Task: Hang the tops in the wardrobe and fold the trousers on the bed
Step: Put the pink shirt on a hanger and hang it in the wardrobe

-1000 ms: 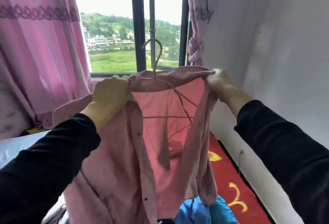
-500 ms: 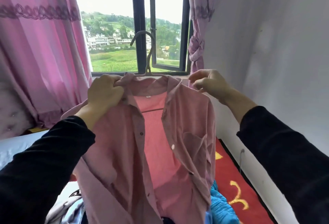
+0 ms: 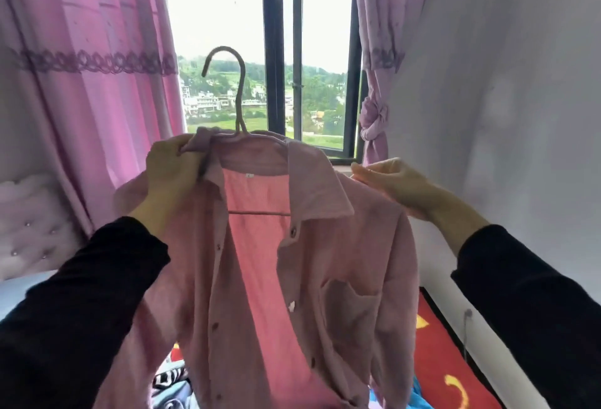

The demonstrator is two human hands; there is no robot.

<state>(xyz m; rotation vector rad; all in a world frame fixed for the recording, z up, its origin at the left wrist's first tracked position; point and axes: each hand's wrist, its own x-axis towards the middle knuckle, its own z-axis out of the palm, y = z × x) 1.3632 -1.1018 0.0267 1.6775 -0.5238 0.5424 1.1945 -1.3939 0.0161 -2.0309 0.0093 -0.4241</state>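
Gripping the collar, the left hand (image 3: 172, 171) holds the pink button-up shirt (image 3: 351, 246) on its hanger (image 3: 239, 109) between both hands; the right hand (image 3: 400, 187) rests straight-fingered against the shirt's other shoulder.

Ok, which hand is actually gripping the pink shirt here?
The left hand: its fingers curl round the pink shirt beside the collar. The right hand only rests flat on the other shoulder, fingers straight.

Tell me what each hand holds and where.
The left hand grips the pink corduroy shirt by its collar end; the right hand, open, only touches the shirt's shoulder.
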